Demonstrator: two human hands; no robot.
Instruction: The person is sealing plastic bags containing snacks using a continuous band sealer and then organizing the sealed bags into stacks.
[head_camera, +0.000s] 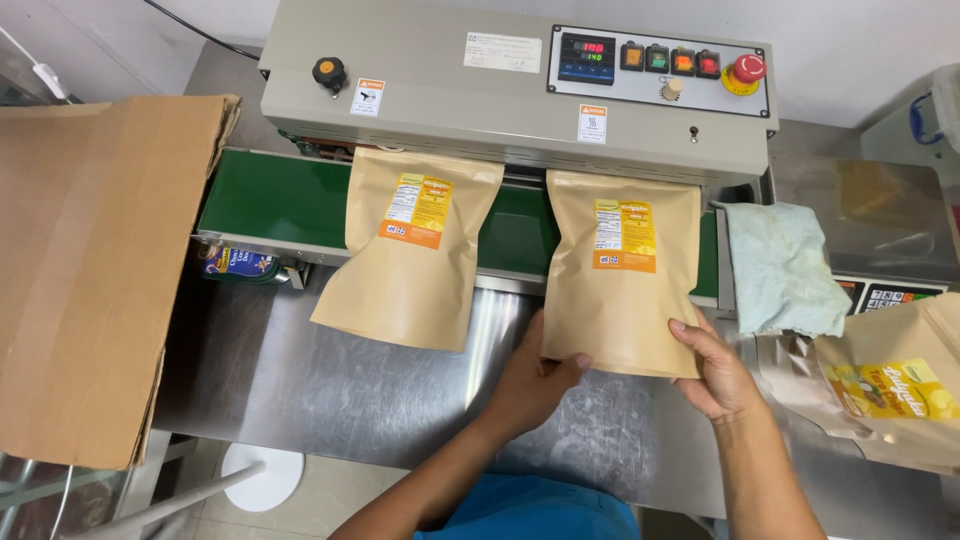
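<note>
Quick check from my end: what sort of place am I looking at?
Probably a small food-packing workshop: a band sealing machine with a green conveyor belt, kraft pouches feeding through it, and a cardboard box beside the steel table.

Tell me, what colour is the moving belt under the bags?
Dark green: the belt shows best in the head view.

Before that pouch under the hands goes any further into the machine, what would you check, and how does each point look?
1. Both hands on the pouch: ok. Left hand and right hand hold the lower corners of the right pouch.
2. Pouch top under the sealer housing: ok, its top edge is tucked beneath.
3. Pouch straight: ok, it hangs roughly square to the green belt.
4. Room ahead: ok, the left pouch lies apart from it.
5. Cloth off the pouch: ok, beside it.
6. Seal quality: cannot tell, hidden.
</note>
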